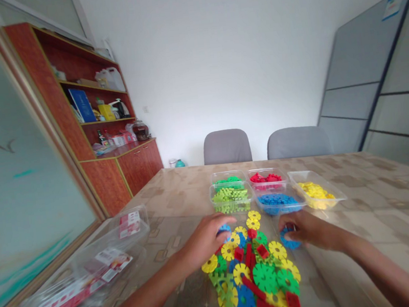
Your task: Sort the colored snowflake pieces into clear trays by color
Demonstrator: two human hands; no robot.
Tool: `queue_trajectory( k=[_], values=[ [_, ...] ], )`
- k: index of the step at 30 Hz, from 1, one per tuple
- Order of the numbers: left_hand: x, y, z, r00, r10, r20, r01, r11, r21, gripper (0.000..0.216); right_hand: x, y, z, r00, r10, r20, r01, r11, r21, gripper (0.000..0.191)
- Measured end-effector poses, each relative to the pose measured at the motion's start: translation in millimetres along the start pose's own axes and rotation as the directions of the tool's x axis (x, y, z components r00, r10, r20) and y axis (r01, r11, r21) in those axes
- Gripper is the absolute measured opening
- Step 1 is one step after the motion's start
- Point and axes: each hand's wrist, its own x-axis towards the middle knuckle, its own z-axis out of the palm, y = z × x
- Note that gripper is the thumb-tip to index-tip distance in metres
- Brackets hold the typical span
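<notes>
Blue notched discs (290, 239) are in the right hand (311, 230), just off the right edge of the mixed loose pile (266, 277) on the desk (372, 203). Right grip: fingers curled, pinching them; count unclear, fingers cover part. Left hand (208, 237) is at the pile's far left edge, grip pinching a blue piece (225, 229) between thumb and fingertips; yellow discs (235, 239) just beside it. Ahead: clear blue-filled tub (279, 209), with red-filled tub (269, 184) behind and yellow-filled tub (336, 192) to its right.

Risks, as judged: right-hand discs may slip if the pinch loosens, since they look bunched. Left fingers may drag yellow discs along, crowding being the cause. Anything dropped may get lost in the pile. Right knuckles may bump the blue-filled tub, being near it.
</notes>
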Motion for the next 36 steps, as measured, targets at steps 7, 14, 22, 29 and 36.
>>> queue_trajectory(
  k=[7, 14, 22, 29, 36],
  values=[
    [2.2, -1.6, 10.3, 0.982, 0.056, 0.180, -0.063, 0.998, 0.032, 0.023, -1.7, -5.4, -0.8, 1.000, 0.021, 0.024, -0.022, 0.999, 0.025, 0.013],
    [0.8, -7.8, -6.0, 0.995, -0.008, 0.101, 0.010, 1.000, -0.011, 0.021, -3.3, -11.5, -3.1, 0.997, 0.046, 0.055, -0.047, 0.999, 0.027, 0.018],
    [12.5, 2.6, 28.8, 0.999, 0.039, -0.009, -0.040, 0.997, -0.063, 0.026, -3.6, -13.8, -5.0, 0.996, 0.042, 0.075, -0.044, 0.999, 0.029, 0.018],
    [-3.4, 0.6, 22.6, 0.994, 0.017, 0.105, -0.020, 0.999, 0.026, 0.043, -4.2, -11.1, -4.4, 0.998, 0.013, 0.064, -0.015, 0.999, 0.033, 0.016],
    [-14.6, 10.7, 3.3, 0.972, -0.011, 0.234, -0.011, 0.996, 0.093, 0.058, -4.6, -13.4, -8.3, 1.000, -0.020, 0.024, 0.020, 1.000, 0.005, 0.015]
  ],
)
